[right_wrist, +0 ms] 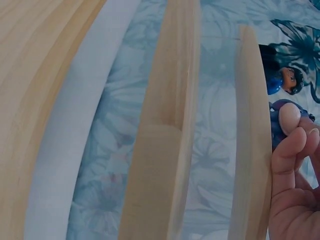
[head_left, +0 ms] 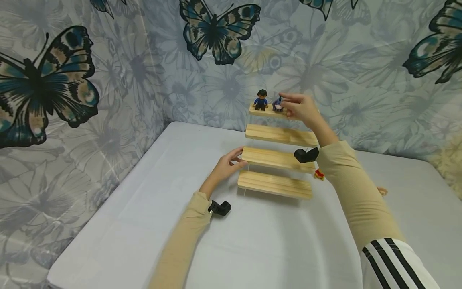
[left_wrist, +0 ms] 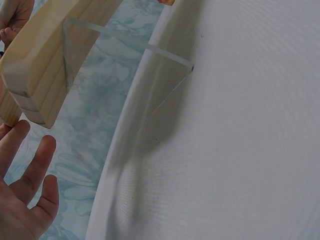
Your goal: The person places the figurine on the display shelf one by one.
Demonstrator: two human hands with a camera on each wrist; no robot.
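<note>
A small blue-purple toy figure (head_left: 277,104) with a pale part stands on the top wooden shelf (head_left: 268,112). My right hand (head_left: 300,107) pinches it between thumb and fingers, as the right wrist view shows close up. To its left is a dark-haired toy person (head_left: 261,100) in a blue top, upright on the same board. My left hand (head_left: 228,165) is at the left end of a lower shelf (head_left: 276,158), fingers loosely extended. In the left wrist view a fingertip (left_wrist: 22,127) comes right up to the shelf's corner.
Two more wooden boards, an upper shelf (head_left: 279,135) and the lowest shelf (head_left: 276,184), belong to the stepped stand with clear supports. A red and yellow toy (head_left: 319,174) lies by its right side. An orange-brown thing (head_left: 382,191) shows behind my right sleeve. Butterfly-patterned cloth (head_left: 231,88) hangs behind.
</note>
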